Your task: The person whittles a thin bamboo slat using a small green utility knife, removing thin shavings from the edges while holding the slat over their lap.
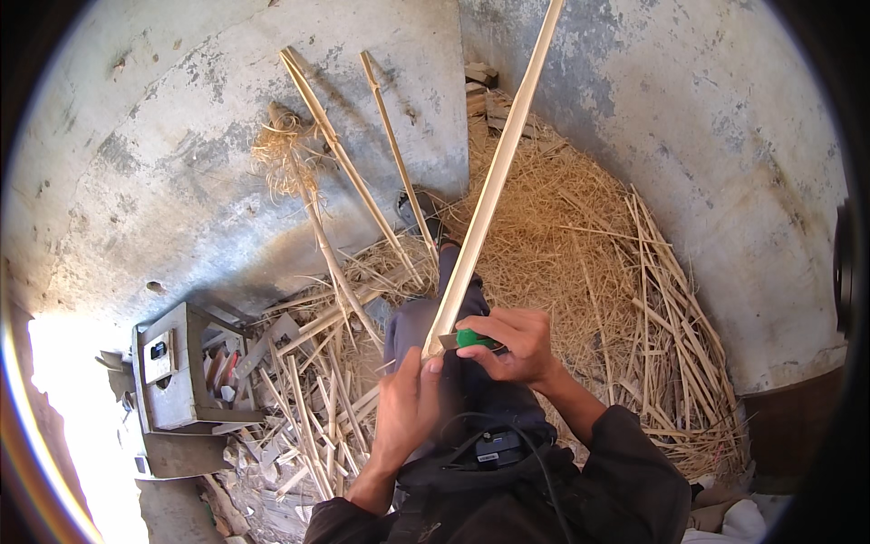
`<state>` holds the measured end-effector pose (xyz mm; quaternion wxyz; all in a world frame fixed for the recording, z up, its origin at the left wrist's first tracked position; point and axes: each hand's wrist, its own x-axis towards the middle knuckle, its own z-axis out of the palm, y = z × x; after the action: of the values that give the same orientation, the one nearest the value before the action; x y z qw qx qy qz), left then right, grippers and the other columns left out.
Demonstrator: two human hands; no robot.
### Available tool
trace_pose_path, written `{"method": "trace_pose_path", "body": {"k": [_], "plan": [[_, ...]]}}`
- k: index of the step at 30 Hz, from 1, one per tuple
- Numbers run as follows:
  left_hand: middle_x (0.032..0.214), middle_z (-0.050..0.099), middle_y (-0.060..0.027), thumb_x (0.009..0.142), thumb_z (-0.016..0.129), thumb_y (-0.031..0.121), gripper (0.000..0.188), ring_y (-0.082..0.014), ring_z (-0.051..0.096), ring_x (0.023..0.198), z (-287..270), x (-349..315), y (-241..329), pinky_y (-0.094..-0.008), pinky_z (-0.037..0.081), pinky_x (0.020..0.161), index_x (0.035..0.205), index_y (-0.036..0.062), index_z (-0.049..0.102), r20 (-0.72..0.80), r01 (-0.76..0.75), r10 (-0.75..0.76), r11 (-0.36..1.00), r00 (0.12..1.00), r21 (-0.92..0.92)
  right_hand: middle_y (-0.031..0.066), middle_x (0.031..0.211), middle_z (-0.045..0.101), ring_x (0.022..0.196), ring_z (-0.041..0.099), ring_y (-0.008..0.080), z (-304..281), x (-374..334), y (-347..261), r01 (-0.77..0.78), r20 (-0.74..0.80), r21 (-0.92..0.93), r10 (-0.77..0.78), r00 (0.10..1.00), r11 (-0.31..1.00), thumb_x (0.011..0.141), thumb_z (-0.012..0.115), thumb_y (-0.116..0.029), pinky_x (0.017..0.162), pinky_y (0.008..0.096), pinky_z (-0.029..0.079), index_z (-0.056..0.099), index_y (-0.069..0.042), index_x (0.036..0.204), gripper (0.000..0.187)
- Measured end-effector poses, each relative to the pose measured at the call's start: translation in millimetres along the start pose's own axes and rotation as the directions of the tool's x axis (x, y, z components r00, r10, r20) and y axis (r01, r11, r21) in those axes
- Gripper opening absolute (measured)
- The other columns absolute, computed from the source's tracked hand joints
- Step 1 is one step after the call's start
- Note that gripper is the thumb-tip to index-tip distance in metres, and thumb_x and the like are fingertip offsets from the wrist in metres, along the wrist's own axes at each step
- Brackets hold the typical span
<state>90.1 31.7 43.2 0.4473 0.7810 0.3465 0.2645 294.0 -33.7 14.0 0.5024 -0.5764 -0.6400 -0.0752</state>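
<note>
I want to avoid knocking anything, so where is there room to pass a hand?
Likely beyond the right hand, above the shavings, between the long strip and the stick pile. Left of the left hand it is crowded with loose sticks and the box.

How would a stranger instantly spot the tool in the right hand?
Find the long pale strip slanting up the middle of the view. Near its lower end, the right hand grips a small tool. Bright green colouring sets it apart from the strip and the dark trousers beneath.
</note>
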Motion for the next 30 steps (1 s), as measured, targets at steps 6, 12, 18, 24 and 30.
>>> {"method": "trace_pose_path", "body": {"k": [6, 12, 18, 24, 30], "plan": [[0.062, 0.054, -0.0068, 0.113, 0.051, 0.027, 0.035, -0.0151, 0.053, 0.056, 0, -2, -6, -0.0353, 0.039, 0.054, 0.091, 0.001, 0.057, 0.002, -0.004, 0.004, 1.0, 1.0, -0.027, 0.0015, 0.068, 0.064, 0.053, 0.061, 0.021, 0, 2, -2, -0.004, -0.017, -0.038, 0.004, 1.0, 0.999, 0.09, 0.082, -0.046, 0.049, 0.0344, 0.044, 0.08, -0.011, 0.1, 0.037], [0.07, 0.06, -0.0276, 0.11, 0.054, 0.02, 0.026, -0.053, 0.062, 0.068, -3, -3, 0, -0.0525, 0.044, 0.058, 0.096, -0.0014, 0.056, 0.045, 0.033, -0.033, 0.999, 0.998, -0.016, 0.001, 0.065, 0.062, 0.051, 0.059, 0.0205, 1, 0, 2, 0.006, -0.033, -0.059, -0.008, 0.999, 0.998, 0.091, 0.081, -0.048, 0.047, 0.0345, 0.042, 0.08, -0.011, 0.099, 0.038], [0.069, 0.059, -0.0277, 0.11, 0.054, 0.02, 0.026, -0.0526, 0.061, 0.066, -4, -6, -5, -0.0531, 0.043, 0.057, 0.095, -0.0012, 0.056, 0.054, 0.024, -0.022, 0.999, 0.998, -0.03, 0.0007, 0.065, 0.062, 0.051, 0.058, 0.0203, 1, 0, 2, 0.007, -0.032, -0.089, -0.01, 0.999, 0.996, 0.09, 0.082, -0.047, 0.048, 0.0347, 0.042, 0.08, -0.011, 0.098, 0.037], [0.068, 0.058, -0.0278, 0.111, 0.053, 0.02, 0.026, -0.0526, 0.06, 0.064, -4, -10, -16, -0.0545, 0.042, 0.056, 0.096, -0.0011, 0.056, 0.049, 0.006, -0.005, 1.0, 0.999, -0.023, -0.0009, 0.064, 0.058, 0.051, 0.059, 0.0196, 3, 0, 3, 0.023, -0.029, -0.108, -0.026, 0.999, 0.994, 0.087, 0.084, -0.046, 0.048, 0.0351, 0.045, 0.08, -0.015, 0.098, 0.033], [0.063, 0.055, -0.0075, 0.113, 0.051, 0.025, 0.036, -0.0165, 0.053, 0.055, -1, -27, -16, -0.0369, 0.04, 0.054, 0.09, -0.0006, 0.06, 0.114, 0.041, -0.043, 0.999, 0.992, 0.019, 0.0049, 0.074, 0.071, 0.056, 0.064, 0.0172, -9, 5, 40, -0.172, -0.3, -0.037, 0.153, 0.941, 0.984, 0.093, 0.083, -0.034, 0.05, 0.0312, 0.046, 0.08, -0.006, 0.101, 0.029]]}}
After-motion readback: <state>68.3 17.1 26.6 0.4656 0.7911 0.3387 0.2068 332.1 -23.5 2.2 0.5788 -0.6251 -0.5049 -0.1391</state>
